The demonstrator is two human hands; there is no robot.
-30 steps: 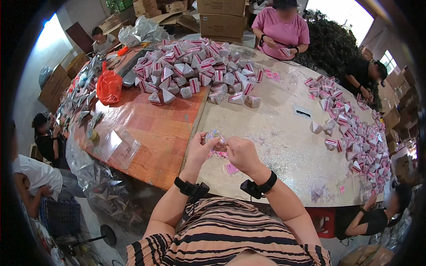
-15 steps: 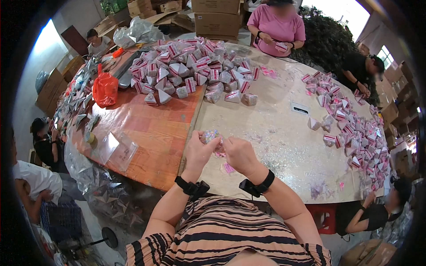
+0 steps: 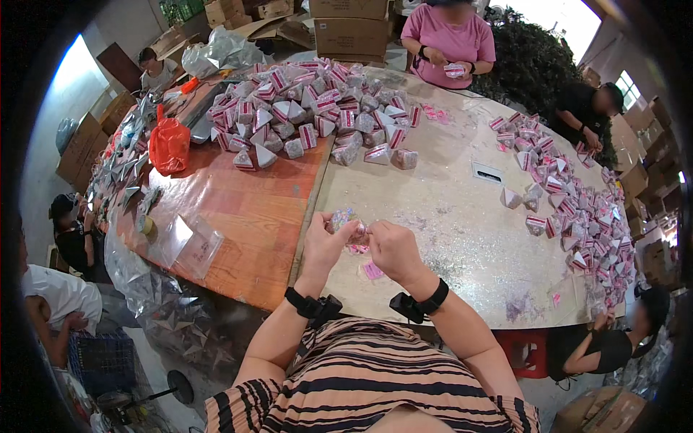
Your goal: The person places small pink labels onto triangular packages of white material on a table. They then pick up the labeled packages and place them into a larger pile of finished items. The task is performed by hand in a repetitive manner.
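Over the front of the table, my left hand (image 3: 323,247) is closed around a small glittery ornament (image 3: 342,218) with a pearly, multicoloured surface. Fingers cover much of it, so its full shape is hidden. My right hand (image 3: 395,249) is curled, thumb and forefinger pinched together at the ornament's right end; whatever is in that pinch is too small to make out. Pink paper scraps (image 3: 372,270) lie on the pale tabletop just below my hands. Beyond them rises a big pile of glittery cake-slice ornaments (image 3: 289,112) with pink and white stripes.
More cake-slice ornaments (image 3: 570,209) spread along the table's right side. At left are a red plastic bag (image 3: 170,148), a clear plastic bag (image 3: 198,249), a tape roll (image 3: 146,224) and silver stars (image 3: 133,169). A co-worker in pink (image 3: 451,40) stands across the table; others sit around it.
My right hand has shifted slightly right at the ornament's end, while my left hand keeps its hold. The co-worker in pink has turned the piece they hold.
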